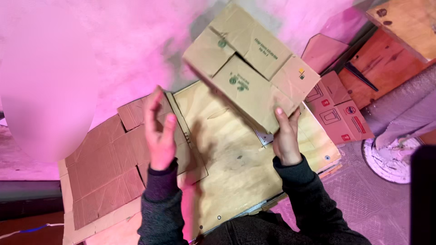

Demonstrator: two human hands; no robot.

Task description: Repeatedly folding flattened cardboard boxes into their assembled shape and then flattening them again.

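A flattened brown cardboard box (250, 63) with small green marks is held up, tilted, above a plywood board (227, 154). My right hand (285, 136) grips the box's lower edge, thumb on top. My left hand (160, 129) is raised to the left of the box with fingers apart and holds nothing; it hovers over a strip of cardboard at the board's left edge. Dark sleeves cover both of my forearms.
Flattened cardboard (104, 168) lies on the floor to the left. More folded boxes (338, 111) and wooden panels (390, 54) lie at the right. A round white object (390, 159) sits at far right. A blurred pink shape fills the left.
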